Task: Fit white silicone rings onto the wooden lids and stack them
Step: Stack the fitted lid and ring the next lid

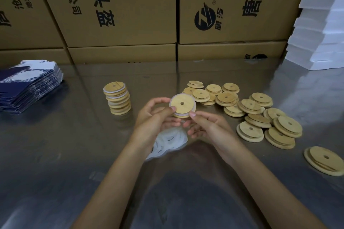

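Observation:
Both hands hold one round wooden lid (182, 103) with a centre hole, raised above the steel table. A white silicone ring (172, 100) shows around its rim. My left hand (155, 117) grips the lid's left edge with curled fingers. My right hand (206, 124) pinches its lower right edge. Below the hands lies a heap of loose white silicone rings (168, 142). To the left stands a stack of ringed lids (117, 97). Several bare wooden lids (256, 115) lie scattered to the right.
A pile of blue and white folded cartons (28, 83) sits at the left. Large cardboard boxes (121, 11) wall off the back of the steel table (55, 154). White foam slabs (320, 29) are stacked at the right. One lid (324, 160) lies alone at the right edge.

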